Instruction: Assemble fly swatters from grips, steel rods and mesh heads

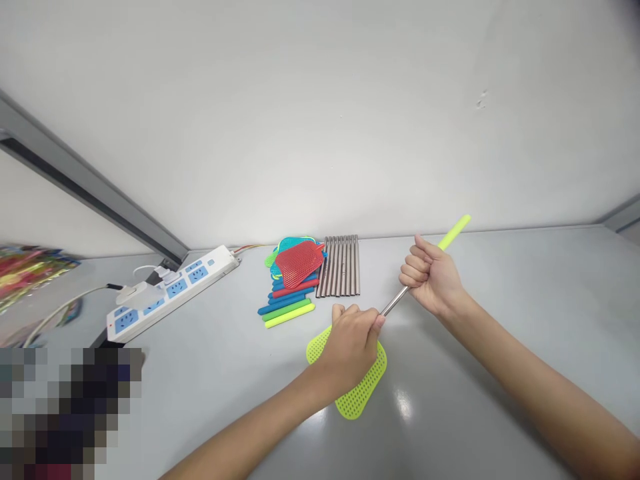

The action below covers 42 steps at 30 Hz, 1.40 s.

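A fly swatter with a yellow-green perforated head [361, 393] is in both my hands, its metal rod [395, 301] slanting up to the right. My left hand [353, 340] is closed where the rod meets the head and covers that joint. Higher up, my right hand [433, 273] is wrapped round the shaft by its yellow-green handle [455, 231], whose end sticks out above the fist. Left of my hands lie loose parts: a red swatter head [301, 262] on top of blue and green ones, coloured handle tubes [289, 315], and a row of metal rods [343, 267].
A white power strip [175, 297] with plugged-in adapters and cables lies at the left of the grey table. Shiny colourful packaging [30, 270] is at the far left. The white wall [320, 120] rises behind the table, with a grey metal post [95, 177] on the left.
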Tool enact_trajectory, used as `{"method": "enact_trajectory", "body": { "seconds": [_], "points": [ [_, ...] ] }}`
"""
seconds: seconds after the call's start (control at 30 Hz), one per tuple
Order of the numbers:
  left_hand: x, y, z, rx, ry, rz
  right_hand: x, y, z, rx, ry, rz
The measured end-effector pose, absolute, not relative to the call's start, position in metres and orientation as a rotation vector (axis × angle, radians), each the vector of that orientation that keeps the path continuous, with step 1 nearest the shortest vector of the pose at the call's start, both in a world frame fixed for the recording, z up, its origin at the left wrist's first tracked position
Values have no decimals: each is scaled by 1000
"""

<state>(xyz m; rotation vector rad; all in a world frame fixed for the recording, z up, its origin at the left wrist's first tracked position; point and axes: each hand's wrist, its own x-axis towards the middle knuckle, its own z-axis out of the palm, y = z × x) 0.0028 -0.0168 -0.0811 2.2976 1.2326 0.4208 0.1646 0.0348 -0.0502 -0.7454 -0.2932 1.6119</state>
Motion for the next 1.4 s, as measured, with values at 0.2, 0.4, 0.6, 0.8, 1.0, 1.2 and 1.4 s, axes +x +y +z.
{"method": "enact_trajectory", "body": {
  "seconds": [0.2,0.4,0.6,0.8,1.0,1.2,1.4],
  "points": [
    [3,-16,-81,2283,1250,399,156,32,-59,-744,-250,1617],
    [2,-15,-83,2281,1249,395,146,28,-68,-753,-196,1648],
    [1,-13,-83,2290,1240,392,144,26,-64,-746,-217,1658],
    [-1,-13,-83,2321,1250,438,153,30,-51,-782,-337,1634],
    [-4,-11,-85,2313,1182,401,173,38,-44,-819,-330,1521],
    [-4,-10,-87,2322,1111,350,179,39,-45,-822,-300,1526],
    [-3,-13,-95,2327,1167,323,174,38,-56,-802,-253,1533]
  ]
}}
